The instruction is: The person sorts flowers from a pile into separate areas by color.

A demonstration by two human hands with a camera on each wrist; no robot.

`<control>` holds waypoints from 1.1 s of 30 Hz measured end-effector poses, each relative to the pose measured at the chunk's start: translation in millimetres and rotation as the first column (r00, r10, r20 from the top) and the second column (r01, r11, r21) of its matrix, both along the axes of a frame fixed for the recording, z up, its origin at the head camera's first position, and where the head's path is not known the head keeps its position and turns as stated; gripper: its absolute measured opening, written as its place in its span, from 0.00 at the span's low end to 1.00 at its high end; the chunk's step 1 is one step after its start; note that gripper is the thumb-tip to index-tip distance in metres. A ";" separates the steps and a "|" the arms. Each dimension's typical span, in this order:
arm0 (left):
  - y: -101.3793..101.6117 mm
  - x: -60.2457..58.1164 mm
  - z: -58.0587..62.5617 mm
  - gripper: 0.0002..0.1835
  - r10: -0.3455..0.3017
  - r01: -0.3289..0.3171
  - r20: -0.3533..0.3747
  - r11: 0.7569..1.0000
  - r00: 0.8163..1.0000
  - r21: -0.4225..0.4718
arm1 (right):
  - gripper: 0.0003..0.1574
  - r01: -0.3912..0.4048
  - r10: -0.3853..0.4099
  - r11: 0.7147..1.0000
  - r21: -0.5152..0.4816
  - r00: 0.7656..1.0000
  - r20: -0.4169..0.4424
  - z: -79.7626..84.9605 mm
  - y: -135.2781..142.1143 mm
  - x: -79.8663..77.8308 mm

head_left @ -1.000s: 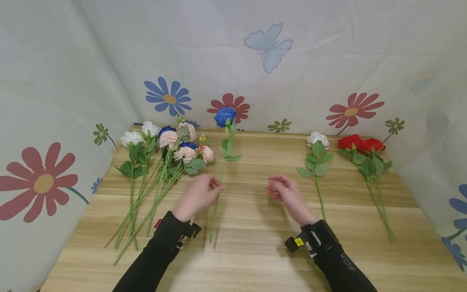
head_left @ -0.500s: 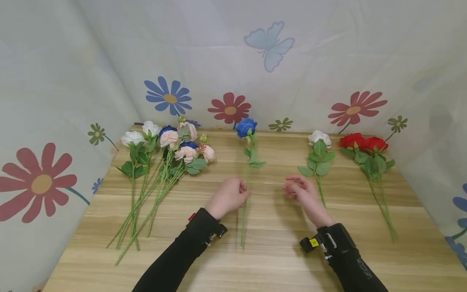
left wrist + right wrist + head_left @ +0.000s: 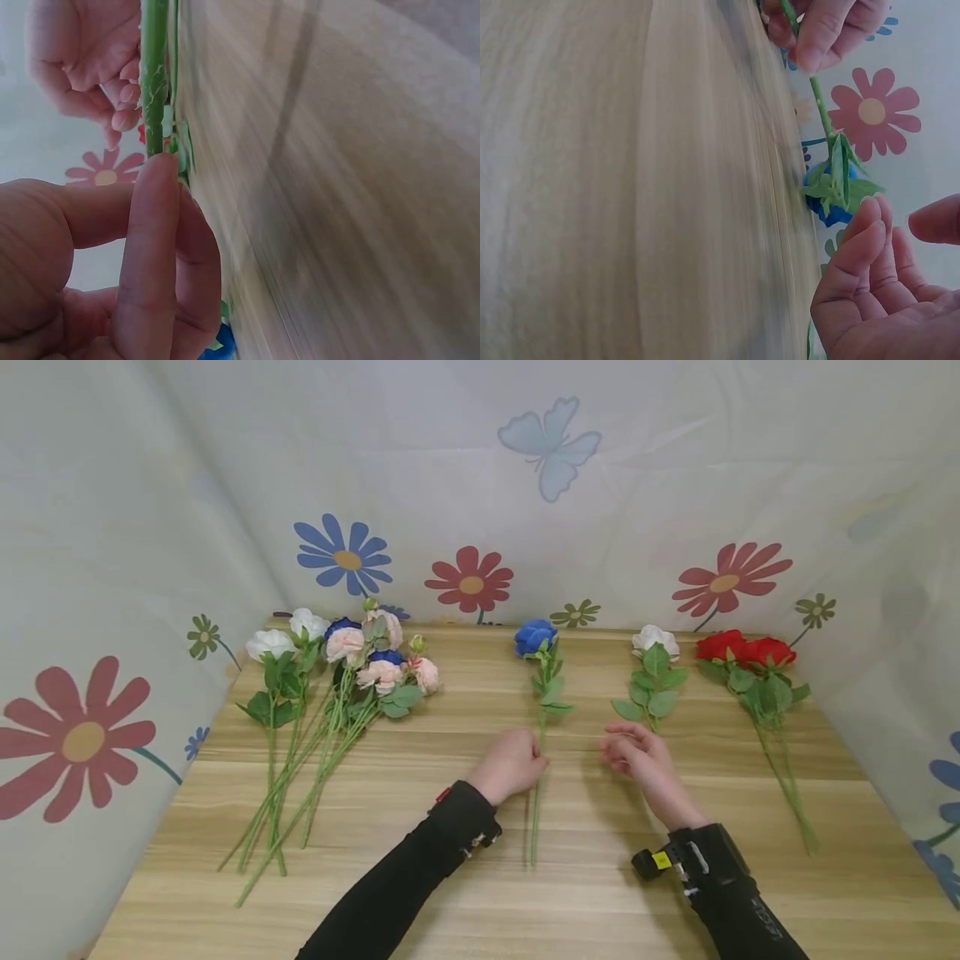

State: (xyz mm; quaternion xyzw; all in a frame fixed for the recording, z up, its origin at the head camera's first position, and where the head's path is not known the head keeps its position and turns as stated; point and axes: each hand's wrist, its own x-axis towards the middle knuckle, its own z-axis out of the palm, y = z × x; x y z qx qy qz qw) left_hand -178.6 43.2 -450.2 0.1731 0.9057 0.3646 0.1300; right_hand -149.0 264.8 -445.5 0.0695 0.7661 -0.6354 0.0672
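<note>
My left hand [image 3: 512,766] pinches the green stem of a blue rose [image 3: 536,638] at about its middle, just above the wooden table. In the left wrist view the stem [image 3: 154,75] runs between thumb and fingers. My right hand [image 3: 637,764] hovers to the right of the rose, fingers loosely bent, holding nothing. Its thumb stands apart from the fingers in the right wrist view, near the rose's leaves [image 3: 838,180]. Just beyond that hand lies a white rose [image 3: 656,642], its lower stem hidden behind the hand.
On the left lie white roses [image 3: 271,644], pale pink flowers [image 3: 381,676] and dark blue blooms [image 3: 342,626], stems crossing toward the front. Two red roses [image 3: 768,652] lie at the far right. A white flower-printed cloth [image 3: 480,460] hangs along the table's back and sides.
My left hand has carried the blue rose to the right, and its bloom has come down toward the table. My right hand has shifted a little to the right, still holding nothing.
</note>
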 end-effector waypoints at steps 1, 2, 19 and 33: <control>2.5 -1.0 -0.2 0.27 -0.002 0.002 -0.002 1.000 1.000 -0.011 | 0.22 -0.002 0.002 1.000 -0.001 1.000 0.004 0.2 0.6 0.3; 4.9 -2.0 -0.7 0.28 -0.003 0.003 -0.007 1.000 1.000 -0.024 | 0.21 -0.004 0.004 1.000 -0.005 1.000 0.008 0.3 1.0 0.5; 18.3 -4.5 -4.6 0.30 -0.019 0.025 0.051 0.994 0.999 -0.103 | 0.19 -0.014 0.014 1.000 -0.012 1.000 -0.008 -4.8 8.7 1.4; 20.6 -7.0 -5.2 0.21 -0.011 0.024 0.147 0.996 0.989 -0.082 | 0.20 -0.022 0.022 1.000 0.013 1.000 0.010 -5.8 10.1 1.3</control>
